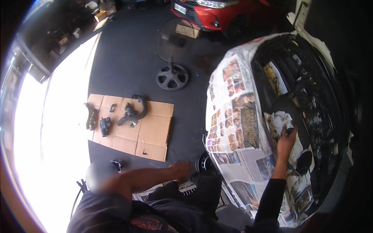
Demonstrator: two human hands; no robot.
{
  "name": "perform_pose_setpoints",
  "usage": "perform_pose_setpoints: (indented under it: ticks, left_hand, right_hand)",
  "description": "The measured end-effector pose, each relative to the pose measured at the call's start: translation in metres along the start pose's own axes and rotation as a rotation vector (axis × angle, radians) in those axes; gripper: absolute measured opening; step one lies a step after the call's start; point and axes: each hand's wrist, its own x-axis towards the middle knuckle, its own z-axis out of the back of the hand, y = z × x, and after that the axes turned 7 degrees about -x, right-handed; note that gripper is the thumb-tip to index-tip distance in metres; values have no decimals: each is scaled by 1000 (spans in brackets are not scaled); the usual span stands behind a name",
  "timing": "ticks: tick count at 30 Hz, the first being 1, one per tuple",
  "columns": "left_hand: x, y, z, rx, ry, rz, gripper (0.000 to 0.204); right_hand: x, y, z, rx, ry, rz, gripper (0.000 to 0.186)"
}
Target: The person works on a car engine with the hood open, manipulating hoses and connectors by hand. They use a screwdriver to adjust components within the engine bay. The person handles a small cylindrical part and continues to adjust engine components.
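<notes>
My right hand (pixel 286 141) reaches over the car's engine bay, its fingers closed around a small dark part (pixel 289 131) whose kind I cannot make out. Beneath it lies crumpled newspaper (pixel 279 118), stained in places. Nearer to me, a dark rounded piece (pixel 304 162) rests on the papers. My left hand (pixel 182 170) hovers by my knee, blurred, and its fingers are not clear. Between my hands, newspaper sheets (pixel 233 128) cover the car's fender.
On the floor at left, flattened cardboard (pixel 153 134) bears a curved black hose (pixel 140 108) and several dark parts (pixel 105 126). Beyond it stands a pedestal fan (pixel 172 77). A red car (pixel 225 15) is parked at the back. The raised hood's edge (pixel 301 15) shows at top right.
</notes>
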Motion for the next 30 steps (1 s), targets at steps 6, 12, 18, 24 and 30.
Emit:
perform_pose_setpoints:
  ticks: [6, 12, 18, 24, 30]
  left_hand:
    - [-103, 81, 17, -48, 98, 520, 57]
    - [-170, 123, 30, -225, -133, 762, 58]
    - [-200, 185, 58, -223, -145, 970, 59]
    - [-162, 236, 135, -167, -167, 921, 58]
    - [-117, 250, 185, 56, -193, 575, 64]
  right_hand:
    - [-88, 203, -121, 252, 513, 72, 46]
    - [-160, 276, -243, 283, 784, 360, 50]
    - [-92, 344, -321, 315, 839, 419, 47]
    - [-7, 327, -310, 269, 586, 316, 39]
    - [3, 227, -241, 236, 173, 90, 24]
